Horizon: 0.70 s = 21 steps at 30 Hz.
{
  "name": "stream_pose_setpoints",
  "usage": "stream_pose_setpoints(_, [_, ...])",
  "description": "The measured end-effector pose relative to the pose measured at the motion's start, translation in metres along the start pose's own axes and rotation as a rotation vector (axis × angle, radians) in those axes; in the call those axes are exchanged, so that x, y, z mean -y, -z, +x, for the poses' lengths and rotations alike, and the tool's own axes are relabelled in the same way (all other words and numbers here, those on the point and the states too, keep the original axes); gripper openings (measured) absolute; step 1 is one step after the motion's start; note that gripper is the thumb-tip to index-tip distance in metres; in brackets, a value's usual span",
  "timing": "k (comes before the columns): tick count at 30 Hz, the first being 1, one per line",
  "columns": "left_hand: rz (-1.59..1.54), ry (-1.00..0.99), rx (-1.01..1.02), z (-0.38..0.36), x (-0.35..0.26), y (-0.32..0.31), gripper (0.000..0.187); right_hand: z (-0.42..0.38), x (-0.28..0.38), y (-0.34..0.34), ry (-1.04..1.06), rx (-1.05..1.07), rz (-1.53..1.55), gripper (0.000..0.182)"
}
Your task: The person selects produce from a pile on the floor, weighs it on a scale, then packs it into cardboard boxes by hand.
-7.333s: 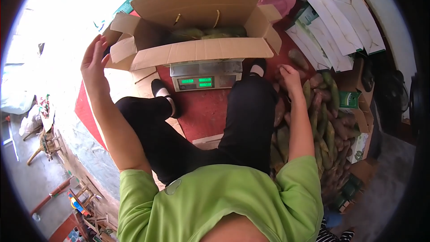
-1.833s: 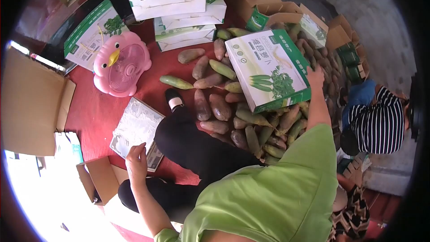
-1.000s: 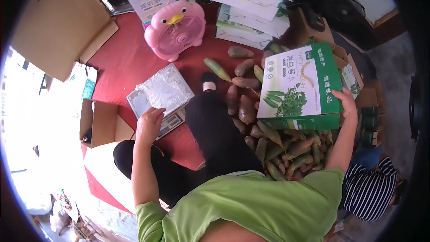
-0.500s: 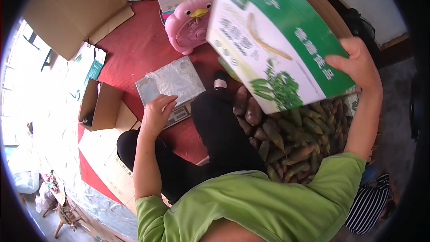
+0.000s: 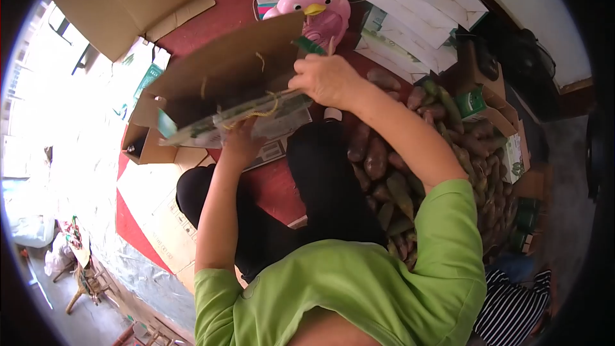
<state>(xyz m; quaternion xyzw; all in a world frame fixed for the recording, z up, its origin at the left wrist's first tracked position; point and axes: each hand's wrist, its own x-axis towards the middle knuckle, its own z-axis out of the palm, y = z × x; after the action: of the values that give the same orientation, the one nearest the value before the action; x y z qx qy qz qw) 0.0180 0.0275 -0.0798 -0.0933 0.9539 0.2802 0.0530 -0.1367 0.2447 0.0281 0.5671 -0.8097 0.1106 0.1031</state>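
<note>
I hold the gift box (image 5: pixel 224 83) tilted above the scale (image 5: pixel 272 148), brown inner side facing up. My left hand (image 5: pixel 242 142) supports the box from below, directly over the scale; its finger closure cannot be determined. My right hand (image 5: pixel 325 79) clamps the box's upper right edge. The vegetable pile (image 5: pixel 442 134) lies right of the scale.

I see my right hand (image 5: pixel 325 80) gripping the carton (image 5: pixel 224 83) at its two-o'clock corner, my left hand (image 5: pixel 240 143) beneath its edge; radishes (image 5: pixel 384 166) are piled at three o'clock.
</note>
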Motion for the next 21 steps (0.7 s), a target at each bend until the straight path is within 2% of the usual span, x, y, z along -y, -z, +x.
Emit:
stream_pose_setpoints(1, [0.13, 0.104, 0.106, -0.003, -0.009, -0.003, 0.068, -0.002, -0.001, -0.017, 0.007, -0.001, 0.008, 0.013])
stream_pose_setpoints(2, [0.133, 0.114, 0.107, -0.006, -0.017, -0.002, 0.068, -0.003, -0.002, -0.032, -0.021, -0.035, 0.03, 0.013])
stream_pose_setpoints(4, [0.383, 0.05, 0.137, -0.012, -0.03, 0.003, 0.071, -0.002, 0.0, -0.037, -0.048, -0.067, 0.057, 0.012])
stream_pose_setpoints(5, [0.383, 0.023, 0.065, -0.012, -0.025, -0.001, 0.066, -0.004, -0.001, -0.037, -0.08, -0.059, 0.095, 0.009])
stream_pose_setpoints(9, [0.231, -0.026, 0.07, -0.012, -0.039, 0.018, 0.054, -0.008, 0.003, -0.031, -0.152, -0.036, 0.157, 0.011])
stream_pose_setpoints(11, [0.146, 0.182, 0.212, -0.013, -0.064, 0.037, 0.04, -0.01, 0.001, -0.03, -0.176, -0.066, 0.198, 0.014])
stream_pose_setpoints(12, [0.15, 0.179, 0.217, -0.019, -0.064, 0.04, 0.04, -0.011, 0.0, -0.029, -0.201, -0.097, 0.234, 0.018])
stream_pose_setpoints(14, [0.123, -0.325, -0.389, -0.034, -0.058, 0.046, 0.035, -0.015, -0.001, -0.028, -0.232, -0.137, 0.26, 0.021])
stream_pose_setpoints(16, [0.276, -0.355, -0.646, -0.034, -0.071, 0.066, 0.044, -0.018, -0.002, -0.027, -0.269, -0.174, 0.281, 0.024])
stream_pose_setpoints(18, [0.336, -0.31, -0.739, -0.023, -0.08, 0.082, 0.056, -0.026, -0.002, -0.027, -0.261, -0.327, 0.393, 0.027])
stream_pose_setpoints(19, [0.36, -0.248, -0.652, -0.02, -0.081, 0.085, 0.059, -0.031, -0.002, -0.024, -0.291, -0.319, 0.391, 0.027])
stream_pose_setpoints(21, [0.394, -0.16, -0.481, -0.013, -0.073, 0.087, 0.06, -0.044, -0.006, -0.016, -0.309, -0.509, 0.386, 0.029])
